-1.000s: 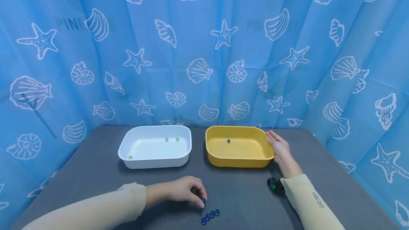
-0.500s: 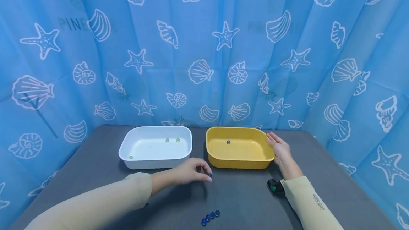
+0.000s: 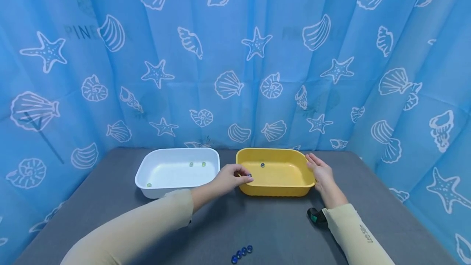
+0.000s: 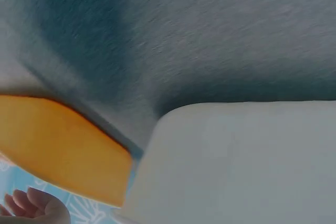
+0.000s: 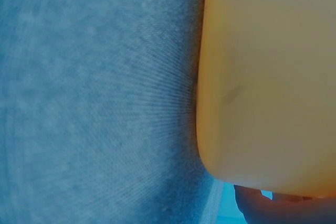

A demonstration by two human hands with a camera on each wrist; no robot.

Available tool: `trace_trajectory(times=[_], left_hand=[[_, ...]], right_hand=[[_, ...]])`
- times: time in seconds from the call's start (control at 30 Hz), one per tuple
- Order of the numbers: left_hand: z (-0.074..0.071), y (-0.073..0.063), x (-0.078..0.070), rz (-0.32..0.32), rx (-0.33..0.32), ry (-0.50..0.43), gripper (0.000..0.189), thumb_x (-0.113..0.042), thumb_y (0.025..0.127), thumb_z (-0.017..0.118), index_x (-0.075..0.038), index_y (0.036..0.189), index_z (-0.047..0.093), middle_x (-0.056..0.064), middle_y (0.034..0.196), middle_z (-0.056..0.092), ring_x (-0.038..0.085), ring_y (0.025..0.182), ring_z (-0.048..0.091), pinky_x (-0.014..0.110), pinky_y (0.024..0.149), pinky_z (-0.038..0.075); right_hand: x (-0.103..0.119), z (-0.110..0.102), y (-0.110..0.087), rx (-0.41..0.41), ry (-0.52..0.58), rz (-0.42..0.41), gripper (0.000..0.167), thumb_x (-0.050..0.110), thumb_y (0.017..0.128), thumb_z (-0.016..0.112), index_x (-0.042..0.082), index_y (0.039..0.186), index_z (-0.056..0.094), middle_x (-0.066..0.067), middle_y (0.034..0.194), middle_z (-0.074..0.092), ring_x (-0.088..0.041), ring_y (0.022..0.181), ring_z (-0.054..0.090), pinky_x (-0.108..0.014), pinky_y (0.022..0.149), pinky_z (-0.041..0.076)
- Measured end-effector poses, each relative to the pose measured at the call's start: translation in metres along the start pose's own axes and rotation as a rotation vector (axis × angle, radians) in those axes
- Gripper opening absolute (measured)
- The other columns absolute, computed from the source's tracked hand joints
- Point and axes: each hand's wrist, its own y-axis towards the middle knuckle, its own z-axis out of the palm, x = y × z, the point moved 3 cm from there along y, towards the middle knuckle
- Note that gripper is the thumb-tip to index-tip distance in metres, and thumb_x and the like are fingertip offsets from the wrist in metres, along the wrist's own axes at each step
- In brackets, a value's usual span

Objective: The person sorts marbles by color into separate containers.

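Note:
My left hand (image 3: 231,177) pinches a dark blue glass marble (image 3: 249,176) between thumb and fingers, over the left rim of a yellow tub (image 3: 274,192). One blue marble (image 3: 262,165) lies inside this tub. At the tub's right end my right hand (image 3: 324,177) holds the rim. Its fingers show only partly in the right wrist view, below the tub's wall (image 5: 268,87). Nearer the table's front, several blue marbles (image 3: 241,253) lie in a slanting row. The left wrist view does not show the pinched marble.
A white tub (image 3: 173,179) with a few pale green marbles (image 3: 203,164) stands left of the yellow one, under my left forearm's path. Grey cloth covers the table (image 3: 279,224). A black strap (image 3: 317,217) hangs at my right wrist. A blue shell-print curtain (image 3: 217,60) closes the back.
My left hand has lifted a blue marble from beside the row and carried it forward to the yellow tub's left rim. My right hand has stayed at the tub's right end.

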Motion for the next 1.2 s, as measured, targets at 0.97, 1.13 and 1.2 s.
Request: trace_trajectory(times=[0.97, 1.13, 1.2], left_hand=[[0.029, 0.061, -0.002, -0.157, -0.131, -0.162, 0.02, -0.009, 0.086, 0.075, -0.002, 0.104, 0.071, 0.006, 0.095, 0.062, 0.019, 0.09, 0.057, 0.037, 0.08, 0.05], [0.034, 0.067, 0.0, -0.194, -0.149, -0.15, 0.018, -0.009, 0.086, 0.075, -0.005, 0.102, 0.072, 0.006, 0.099, 0.063, 0.021, 0.095, 0.057, 0.038, 0.081, 0.049], [0.036, 0.069, 0.0, -0.207, -0.147, -0.141, 0.018, -0.009, 0.086, 0.075, -0.005, 0.103, 0.072, 0.007, 0.1, 0.062, 0.022, 0.095, 0.057, 0.038, 0.081, 0.049]], right_hand=[[0.0, 0.0, -0.003, 0.023, 0.004, -0.015, 0.051, 0.008, 0.104, 0.041, 0.012, 0.154, 0.027, -0.006, 0.156, 0.028, -0.02, 0.143, 0.027, -0.035, 0.113, 0.025], [0.0, 0.0, 0.0, 0.013, 0.004, -0.016, 0.051, 0.008, 0.104, 0.041, 0.012, 0.153, 0.028, -0.006, 0.156, 0.029, -0.02, 0.142, 0.028, -0.035, 0.113, 0.026], [0.0, 0.0, 0.0, 0.01, 0.001, -0.012, 0.051, 0.008, 0.104, 0.041, 0.013, 0.153, 0.028, -0.005, 0.156, 0.029, -0.02, 0.142, 0.028, -0.035, 0.113, 0.026]])
